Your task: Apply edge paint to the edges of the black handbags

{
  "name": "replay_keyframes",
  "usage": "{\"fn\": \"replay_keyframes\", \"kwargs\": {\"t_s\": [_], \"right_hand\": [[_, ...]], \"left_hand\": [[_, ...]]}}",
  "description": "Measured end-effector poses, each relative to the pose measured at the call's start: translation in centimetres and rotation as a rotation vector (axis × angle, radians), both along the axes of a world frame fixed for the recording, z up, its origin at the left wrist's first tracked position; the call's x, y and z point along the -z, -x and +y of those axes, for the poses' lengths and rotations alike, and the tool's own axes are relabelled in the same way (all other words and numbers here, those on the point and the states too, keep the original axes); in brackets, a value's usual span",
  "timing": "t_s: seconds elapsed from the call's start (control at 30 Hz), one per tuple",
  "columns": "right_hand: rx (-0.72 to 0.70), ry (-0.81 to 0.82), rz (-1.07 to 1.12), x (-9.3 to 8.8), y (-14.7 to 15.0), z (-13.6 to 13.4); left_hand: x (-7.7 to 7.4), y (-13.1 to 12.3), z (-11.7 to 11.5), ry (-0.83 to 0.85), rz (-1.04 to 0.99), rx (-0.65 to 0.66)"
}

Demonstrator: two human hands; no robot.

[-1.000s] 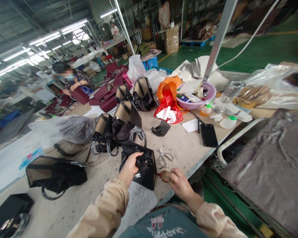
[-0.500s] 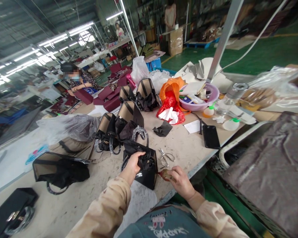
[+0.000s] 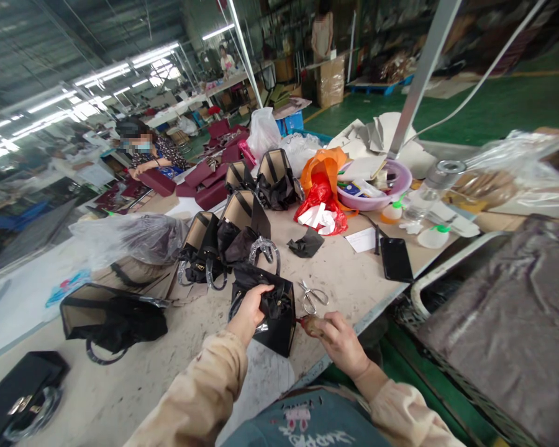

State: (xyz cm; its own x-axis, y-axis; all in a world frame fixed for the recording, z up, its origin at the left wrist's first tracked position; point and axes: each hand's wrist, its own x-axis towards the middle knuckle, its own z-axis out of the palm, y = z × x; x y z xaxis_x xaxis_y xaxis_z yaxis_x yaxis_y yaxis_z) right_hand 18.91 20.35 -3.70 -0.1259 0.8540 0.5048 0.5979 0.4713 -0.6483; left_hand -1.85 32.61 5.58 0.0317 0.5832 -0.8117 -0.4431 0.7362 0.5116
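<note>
A black handbag [image 3: 279, 332] with plastic-wrapped handles lies on the table in front of me. My left hand [image 3: 252, 305] is closed on the dark fabric [image 3: 276, 303] bunched at its top. At the bag's right edge, my right hand [image 3: 342, 341] grips a tool with a rounded brown handle [image 3: 311, 325] and a reddish end pointing at the bag. Whether that end touches the bag, I cannot tell. Just beyond my right hand rest metal scissors [image 3: 313, 297]. A scrap of black fabric [image 3: 306, 243] lies farther back.
Several other black bags [image 3: 116, 316] stand to the left and behind. A phone [image 3: 397, 259], a lilac basin [image 3: 403, 180] and a red plastic bag [image 3: 323, 208] are at the right. A metal post [image 3: 423, 81] rises behind. A co-worker [image 3: 146, 152] handles maroon pieces.
The view has shifted very slightly. Both hands keep nearly the same place, on the bag and the brown-handled tool.
</note>
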Motion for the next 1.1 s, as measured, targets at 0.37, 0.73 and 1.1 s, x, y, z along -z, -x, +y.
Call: {"fn": "replay_keyframes", "kwargs": {"t_s": [0.37,0.73,1.1], "right_hand": [[0.029,-0.029,-0.005,-1.1,-0.4,0.5],[0.08,-0.053,0.035,-2.2,-0.7,1.5],[0.141,-0.022,0.114,-3.2,-0.7,2.4]], "left_hand": [[0.1,0.3,-0.2,0.0,0.001,-0.002],[0.6,0.7,0.0,-0.022,0.001,-0.009],[0.2,0.8,0.0,-0.003,-0.011,0.016]]}}
